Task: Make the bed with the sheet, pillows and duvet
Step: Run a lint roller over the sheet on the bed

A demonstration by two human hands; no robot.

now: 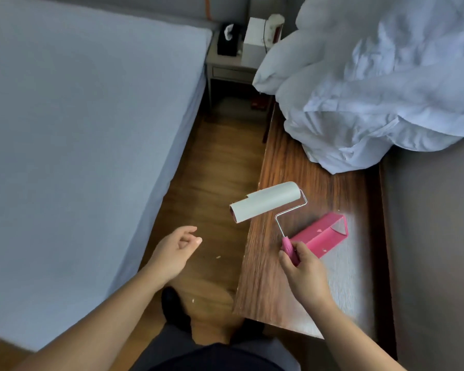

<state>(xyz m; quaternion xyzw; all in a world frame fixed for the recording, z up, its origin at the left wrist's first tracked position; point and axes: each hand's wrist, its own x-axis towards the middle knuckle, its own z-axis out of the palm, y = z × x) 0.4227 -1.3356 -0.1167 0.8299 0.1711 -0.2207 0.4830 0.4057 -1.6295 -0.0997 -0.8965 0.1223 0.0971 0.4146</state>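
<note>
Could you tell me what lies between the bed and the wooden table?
In the head view, only a strip of wooden floor separates the bed from the wooden table; the empty left hand hangs over it.

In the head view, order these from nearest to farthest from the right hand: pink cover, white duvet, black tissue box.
From the right hand:
1. pink cover, on the wooden table, beside the hand.
2. white duvet, piled at the table's far end.
3. black tissue box, on the nightstand beyond.

Bed [78, 129] occupies the left, wooden table [292, 167] the right, floor strip [212, 170] between them. Bundled duvet [381, 89] lies on the table's far end; roller cover [322, 234] on its near part. Nightstand [231, 65] stands behind, between bed and table.
</note>
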